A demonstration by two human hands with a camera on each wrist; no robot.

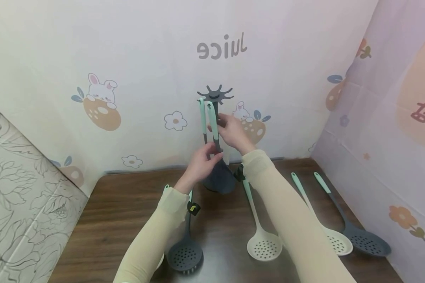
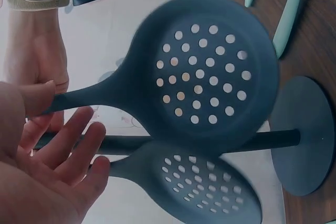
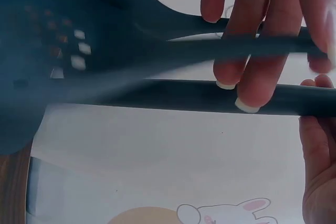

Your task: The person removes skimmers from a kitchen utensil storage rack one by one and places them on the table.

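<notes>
A dark utensil stand has a ring of curved hooks (image 1: 215,95) on top, a slim pole (image 2: 278,139) and a round base (image 2: 310,156). Just below the hooks, my right hand (image 1: 233,131) grips the pole. My left hand (image 1: 201,162), lower down, pinches the neck of a dark skimmer (image 2: 205,77) between thumb and fingers; its mint handle (image 1: 212,120) points up beside the pole. Behind it, a second dark skimmer (image 2: 194,182) hangs alongside the pole, its mint handle (image 1: 202,116) rising near the hooks. My left middle, ring and little fingers spread past the held neck.
On the brown table (image 1: 117,212) lie a white skimmer (image 1: 265,247) in the middle, another white skimmer (image 1: 340,241) and a dark skimmer (image 1: 366,240) at right. A dark perforated utensil (image 1: 185,253) lies by my left sleeve. A printed cloth wall (image 1: 145,98) stands close behind.
</notes>
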